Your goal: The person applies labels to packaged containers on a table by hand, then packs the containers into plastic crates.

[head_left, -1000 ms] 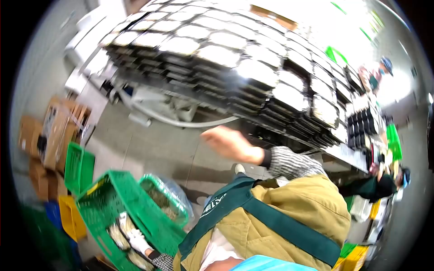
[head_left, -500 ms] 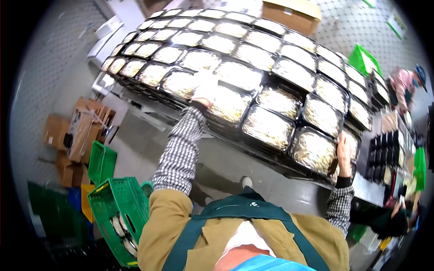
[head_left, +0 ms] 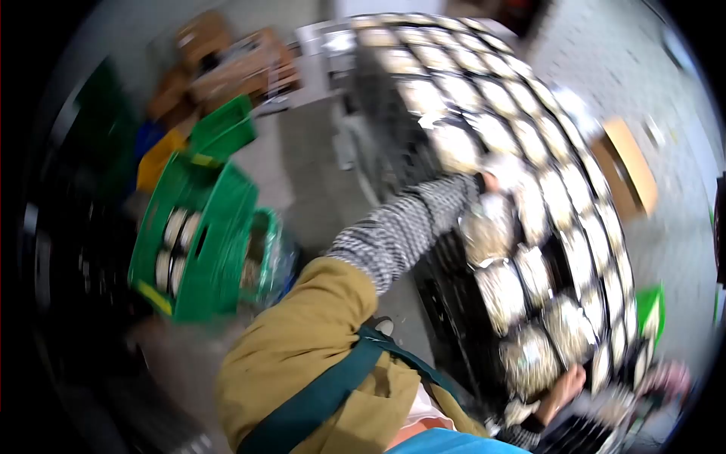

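Room with a grey floor (head_left: 302,166), seen from above. On the right, stacked black trays of pale strands (head_left: 501,296), glossy on top, run in rows from the far side to the near side. The left hand (head_left: 502,172), pale and blurred, lies over the trays about midway along the left edge of the stack; its opening and any hold cannot be told. The right hand (head_left: 563,388), fingers bent, is at the near end, at the edge of a tray (head_left: 529,363); whether it grips the tray cannot be told. On the left, a large green crate (head_left: 227,261) contains pale packs (head_left: 175,228). Just beside it, to the right, is a green basket (head_left: 266,246) with clear plastic. Beyond the crate are a smaller green crate (head_left: 224,130), a yellow crate (head_left: 157,157) and brown cardboard boxes (head_left: 234,76). An open carton (head_left: 629,170) is to the right of the stack. Near right: a blurred person in pink (head_left: 665,378).
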